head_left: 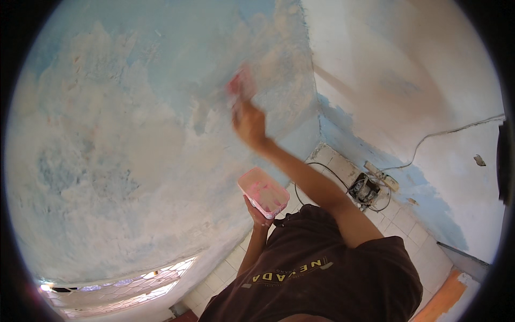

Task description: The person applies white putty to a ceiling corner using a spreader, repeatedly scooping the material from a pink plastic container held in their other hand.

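Observation:
My right hand (250, 124) is raised on an outstretched arm in front of the patchy blue and whitish wall (161, 134). Its fingers are closed round a flat pinkish-red tool (241, 83), smeared by motion; its exact kind is not clear. Whether the tool touches the wall I cannot tell. Lower down, close to my body, my left hand (259, 214) supports a rectangular plastic tub (248, 177) from beneath and the side. The open tub is pale with pink smears inside, and some fingers are hidden behind it.
A second wall (397, 80), white with blue patches, meets the first at a corner on the right. Below it, cables (429, 137) run to a dark, dirty electrical device (365, 190) on pale tiles (407, 222). A grilled window (129, 292) is at lower left.

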`<control>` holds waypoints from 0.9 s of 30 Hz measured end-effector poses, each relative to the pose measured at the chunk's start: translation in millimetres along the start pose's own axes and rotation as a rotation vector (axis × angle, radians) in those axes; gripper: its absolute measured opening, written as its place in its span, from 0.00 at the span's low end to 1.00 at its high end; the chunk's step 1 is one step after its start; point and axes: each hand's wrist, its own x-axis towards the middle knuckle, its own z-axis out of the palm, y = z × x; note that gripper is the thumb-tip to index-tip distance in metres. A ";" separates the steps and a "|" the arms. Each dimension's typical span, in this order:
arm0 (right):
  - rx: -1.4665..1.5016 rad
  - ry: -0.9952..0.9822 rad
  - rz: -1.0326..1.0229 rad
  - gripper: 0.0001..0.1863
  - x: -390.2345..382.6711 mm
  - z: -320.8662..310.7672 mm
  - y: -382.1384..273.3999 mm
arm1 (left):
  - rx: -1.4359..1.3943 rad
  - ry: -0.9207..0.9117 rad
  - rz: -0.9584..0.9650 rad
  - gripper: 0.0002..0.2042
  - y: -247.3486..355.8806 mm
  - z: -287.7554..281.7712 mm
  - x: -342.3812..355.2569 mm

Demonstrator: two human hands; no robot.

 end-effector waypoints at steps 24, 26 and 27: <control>0.081 0.084 0.030 0.22 6.7 -72.8 50.6 | -0.020 0.020 -0.026 0.35 8.9 -14.2 3.7; 0.039 0.094 0.002 0.23 41.5 -72.8 81.1 | 0.000 -0.010 -0.030 0.35 6.6 -8.4 5.2; 0.055 0.051 0.013 0.25 50.0 -67.6 92.0 | 0.002 0.000 -0.032 0.35 5.7 -9.0 5.5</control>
